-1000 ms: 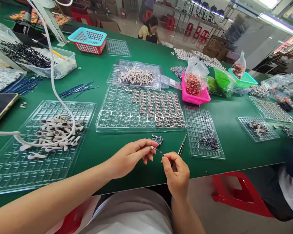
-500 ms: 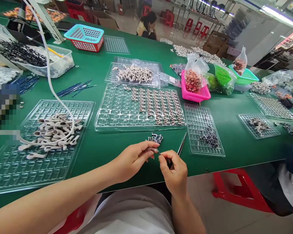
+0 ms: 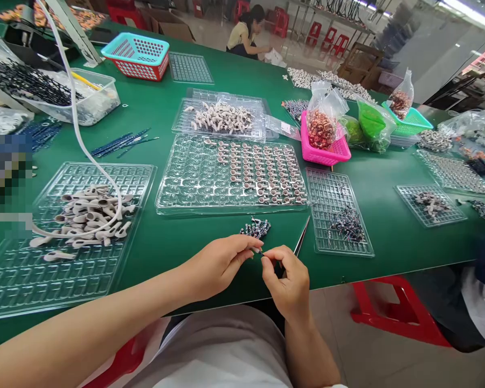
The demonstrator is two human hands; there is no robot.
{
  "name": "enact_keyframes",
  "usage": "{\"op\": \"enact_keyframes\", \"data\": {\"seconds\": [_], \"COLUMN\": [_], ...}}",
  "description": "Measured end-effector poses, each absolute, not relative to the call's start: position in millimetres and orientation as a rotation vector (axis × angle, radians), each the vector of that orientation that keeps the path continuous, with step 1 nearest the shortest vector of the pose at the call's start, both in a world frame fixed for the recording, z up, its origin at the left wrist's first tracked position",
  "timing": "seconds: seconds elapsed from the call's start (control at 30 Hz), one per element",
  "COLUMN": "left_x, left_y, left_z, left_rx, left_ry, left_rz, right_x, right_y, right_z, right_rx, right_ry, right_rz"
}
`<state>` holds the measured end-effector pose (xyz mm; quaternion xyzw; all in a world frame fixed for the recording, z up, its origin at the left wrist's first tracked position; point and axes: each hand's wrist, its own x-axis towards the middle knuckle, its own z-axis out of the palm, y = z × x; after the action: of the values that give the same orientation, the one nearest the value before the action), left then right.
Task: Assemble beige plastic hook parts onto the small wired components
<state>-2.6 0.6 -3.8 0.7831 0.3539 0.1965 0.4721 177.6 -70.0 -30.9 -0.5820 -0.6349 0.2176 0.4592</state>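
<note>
My left hand [image 3: 222,264] is closed, its fingertips pinched round a beige earbud shell [image 3: 256,249] that is mostly hidden by the fingers. Close beside it, my right hand [image 3: 286,277] pinches a tiny dark part [image 3: 262,254] between thumb and forefinger, right at the shell's end. Silver tweezers [image 3: 302,237] stick out past the curled fingers of the right hand, points up and away. Just beyond the hands lies a small heap of dark little electronic parts [image 3: 257,227]. A clear tray [image 3: 186,186] behind it holds rows of shells in its right part.
To the left, loose earbud shells [image 3: 91,213] are piled on a clear tray [image 3: 89,288], with a white cable [image 3: 76,118] looping over them. On the right stand a tray of dark parts [image 3: 347,223] and a pink basket [image 3: 325,155]. A person [image 3: 248,35] sits across the table.
Both hands stay together, with only slight finger movement; less of the shell shows now. The view has shifted a little. The person across the table has leaned, an arm reaching to the right.
</note>
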Motion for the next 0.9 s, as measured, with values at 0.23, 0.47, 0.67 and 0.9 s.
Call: {"op": "enact_keyframes", "data": {"seconds": [0.23,0.47,0.67,0.9], "left_x": [-1.0,-0.1,1.7,0.6], "left_y": [-0.9,-2.5,-3.9,-6.9], "left_z": [-3.8,-6.9,-8.9,-10.6], "left_rx": [1.941,1.955,1.918,1.947], "left_ry": [0.842,0.805,0.769,0.735], "left_rz": [0.469,0.448,0.528,0.647], "right_x": [177.8,177.4,178.3,178.7], "right_y": [-69.4,-70.1,-73.1,-73.5], "right_z": [-32.4,-32.1,-33.3,-34.6], "right_rx": [-1.409,-1.383,-1.383,-1.257], "right_ry": [-1.586,-1.603,-1.549,-1.557], "right_rz": [0.543,0.527,0.5,0.463]}}
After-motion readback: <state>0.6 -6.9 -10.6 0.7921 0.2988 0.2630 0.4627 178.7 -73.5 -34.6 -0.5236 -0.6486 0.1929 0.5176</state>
